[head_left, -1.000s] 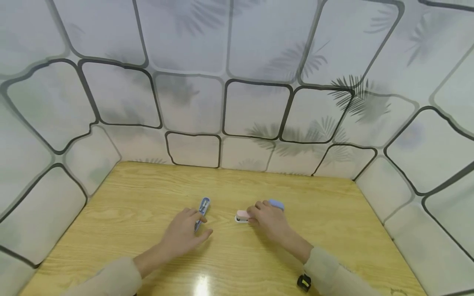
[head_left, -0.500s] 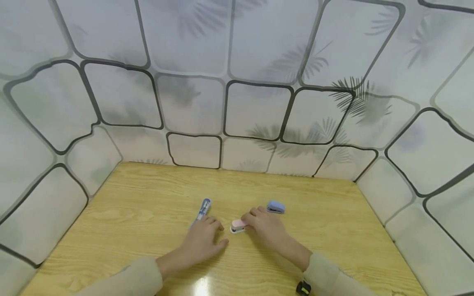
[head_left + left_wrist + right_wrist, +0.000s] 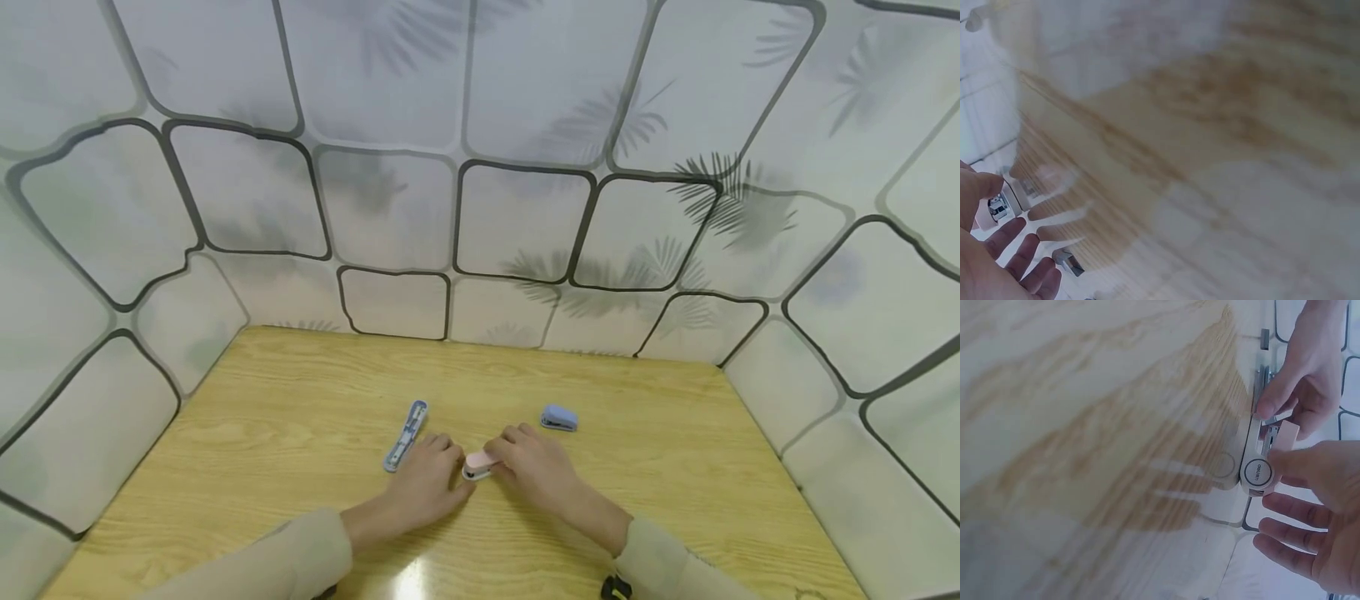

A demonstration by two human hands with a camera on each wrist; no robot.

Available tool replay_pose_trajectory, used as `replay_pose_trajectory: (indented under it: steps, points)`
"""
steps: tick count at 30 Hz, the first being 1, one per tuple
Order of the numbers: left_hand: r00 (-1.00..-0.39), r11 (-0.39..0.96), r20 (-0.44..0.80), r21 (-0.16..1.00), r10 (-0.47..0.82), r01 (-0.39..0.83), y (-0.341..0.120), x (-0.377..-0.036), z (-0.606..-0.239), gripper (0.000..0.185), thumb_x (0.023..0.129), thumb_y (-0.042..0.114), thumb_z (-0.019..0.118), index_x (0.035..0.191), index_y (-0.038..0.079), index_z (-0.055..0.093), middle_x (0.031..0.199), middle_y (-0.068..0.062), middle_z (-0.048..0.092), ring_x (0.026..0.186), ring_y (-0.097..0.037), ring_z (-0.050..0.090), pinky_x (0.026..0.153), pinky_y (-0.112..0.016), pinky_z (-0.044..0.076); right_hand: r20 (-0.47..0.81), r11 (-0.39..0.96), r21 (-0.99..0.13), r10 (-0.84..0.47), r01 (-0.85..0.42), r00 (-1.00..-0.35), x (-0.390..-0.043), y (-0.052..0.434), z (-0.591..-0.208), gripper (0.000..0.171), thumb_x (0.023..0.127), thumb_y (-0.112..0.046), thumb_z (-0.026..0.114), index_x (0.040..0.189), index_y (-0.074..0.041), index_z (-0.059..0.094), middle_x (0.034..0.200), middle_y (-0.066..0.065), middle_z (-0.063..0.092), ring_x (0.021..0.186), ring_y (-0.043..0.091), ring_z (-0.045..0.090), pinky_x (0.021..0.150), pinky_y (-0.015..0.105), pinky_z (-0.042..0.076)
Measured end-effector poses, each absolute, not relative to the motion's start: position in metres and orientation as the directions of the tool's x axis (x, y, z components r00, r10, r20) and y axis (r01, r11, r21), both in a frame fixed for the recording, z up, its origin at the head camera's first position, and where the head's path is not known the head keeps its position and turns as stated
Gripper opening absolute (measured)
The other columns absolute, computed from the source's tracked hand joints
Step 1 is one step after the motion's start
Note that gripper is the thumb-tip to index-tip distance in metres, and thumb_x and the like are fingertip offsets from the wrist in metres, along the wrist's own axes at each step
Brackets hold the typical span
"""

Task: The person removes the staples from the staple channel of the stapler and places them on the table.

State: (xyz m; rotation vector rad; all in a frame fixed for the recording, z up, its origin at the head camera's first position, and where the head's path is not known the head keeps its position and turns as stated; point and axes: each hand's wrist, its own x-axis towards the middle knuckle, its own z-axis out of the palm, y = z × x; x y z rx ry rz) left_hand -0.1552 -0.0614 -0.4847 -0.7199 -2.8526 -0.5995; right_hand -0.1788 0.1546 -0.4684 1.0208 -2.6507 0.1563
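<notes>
In the head view, my right hand [image 3: 537, 468] pinches a small pink-and-white stapler [image 3: 477, 463] between thumb and fingers, low over the table. A round label marks the stapler's white base [image 3: 1259, 473] in the right wrist view; its remaining fingers spread apart. My left hand [image 3: 429, 483] is at the stapler's front end, thumb on one side and fingers on the other. The left wrist view shows its fingers [image 3: 1022, 256] loosely extended around that end; firm contact cannot be made out. Just beyond the left hand lies a long slim blue-and-white object [image 3: 406, 436].
A blue stapler [image 3: 558, 418] lies farther back on the right. Near the right sleeve sits a small black-and-yellow object [image 3: 616, 587], partly cut off. The wooden table [image 3: 300, 392] is bounded by patterned fabric walls [image 3: 390, 304] at the back and sides.
The right hand has brought the pink stapler left and nearer me, uncovering the blue stapler. My left hand has moved right, off the long blue-and-white object, to the pink stapler's front.
</notes>
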Motion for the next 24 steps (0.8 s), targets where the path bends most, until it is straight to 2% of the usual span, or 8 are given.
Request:
replay_pose_trajectory:
  steps: [8,13,17,24]
  points:
    - [-0.869,0.817,0.245,0.304,0.430,0.490,-0.060,-0.161,-0.488,0.030,0.086,0.034,0.085,0.100,0.009,0.075,0.095,0.000,0.067,0.087,-0.014,0.057,0.081,-0.031,0.052,0.265,0.728,0.013,-0.664,-0.686,-0.700,-0.183,0.153,-0.468,0.030,0.091,-0.038,0.081,0.114,-0.019,0.075,0.105,-0.001,0.074,0.091,0.015,0.068,0.070,0.025,0.057]
    - [-0.870,0.815,0.249,0.313,0.425,0.488,-0.059,-0.160,-0.487,0.029,0.085,0.033,0.086,0.098,0.010,0.074,0.093,0.000,0.066,0.086,-0.014,0.056,0.079,-0.029,0.050,0.261,0.704,0.018,-0.689,-0.710,-0.677,-0.186,0.153,-0.470,0.026,0.092,-0.038,0.080,0.111,-0.022,0.075,0.101,-0.003,0.073,0.088,0.013,0.067,0.068,0.021,0.054]
    - [-0.868,0.814,0.255,0.310,0.426,0.490,-0.059,-0.161,-0.487,0.028,0.085,0.033,0.087,0.095,0.010,0.074,0.094,0.000,0.066,0.086,-0.014,0.056,0.079,-0.029,0.049,0.265,0.694,0.068,-0.705,-0.717,-0.658,-0.187,0.152,-0.473,0.024,0.092,-0.040,0.080,0.110,-0.024,0.075,0.098,-0.005,0.071,0.086,0.011,0.064,0.066,0.018,0.052]
    - [-0.866,0.822,0.255,0.286,0.429,0.491,-0.058,-0.165,-0.490,0.027,0.084,0.035,0.086,0.094,0.013,0.073,0.094,0.000,0.067,0.086,-0.014,0.055,0.079,-0.029,0.049,0.330,0.652,0.122,-0.738,-0.748,-0.589,-0.190,0.155,-0.476,0.024,0.090,-0.039,0.081,0.106,-0.024,0.072,0.094,-0.005,0.068,0.080,0.010,0.061,0.063,0.018,0.048]
